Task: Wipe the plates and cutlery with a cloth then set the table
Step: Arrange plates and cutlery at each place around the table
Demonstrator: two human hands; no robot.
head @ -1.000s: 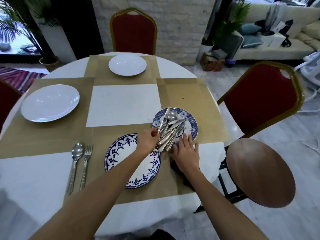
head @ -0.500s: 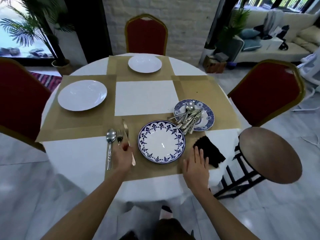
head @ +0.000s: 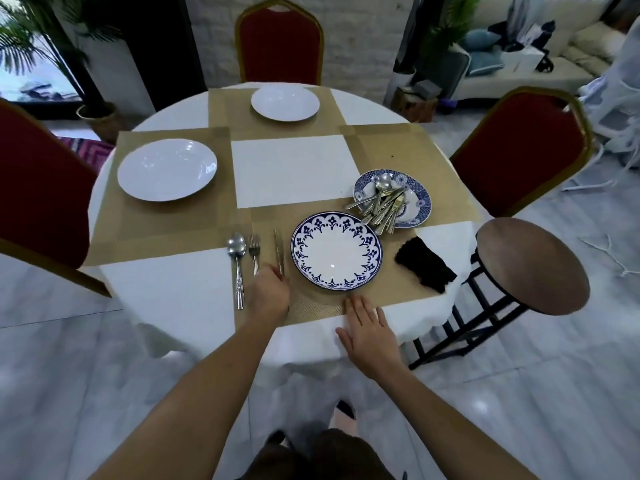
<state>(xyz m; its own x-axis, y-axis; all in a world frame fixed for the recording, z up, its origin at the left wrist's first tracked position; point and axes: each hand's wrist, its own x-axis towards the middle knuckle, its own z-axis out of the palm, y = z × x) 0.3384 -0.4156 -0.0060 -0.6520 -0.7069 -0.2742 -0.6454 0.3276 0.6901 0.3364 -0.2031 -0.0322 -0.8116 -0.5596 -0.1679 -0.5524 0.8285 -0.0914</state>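
Left fingers: curled over the handle end of the knife (head: 278,250), pinching it; the tips are mostly hidden behind the back of the hand.
Left hand (head: 270,295): over the near edge of the tan placemat (head: 388,292), wrist toward the table edge.
Knife: lies lengthwise on the placemat, blade pointing away, just left of the blue-rimmed plate (head: 336,251), not touching it.
Right fingers: straight and spread, holding nothing; the tips rest on the placemat's near edge.
Right hand (head: 367,331): flat, palm down on the white tablecloth (head: 166,299) at the table rim, below the blue-rimmed plate.
Fork (head: 254,252): left of the knife, parallel, tines away.
Spoon (head: 237,266): left of the fork, bowl away.
Black cloth (head: 424,265): crumpled on the mat right of the blue-rimmed plate, near the table edge.
Cutlery pile (head: 381,206): heaped on the small patterned plate (head: 421,199), handles overhanging its near rim, beyond the cloth.
White plates: one far left (head: 167,169), one at the far side (head: 284,103), each on its own mat.
Surroundings: red chairs (head: 281,43) around the table; round wooden stool (head: 533,265) at the right.
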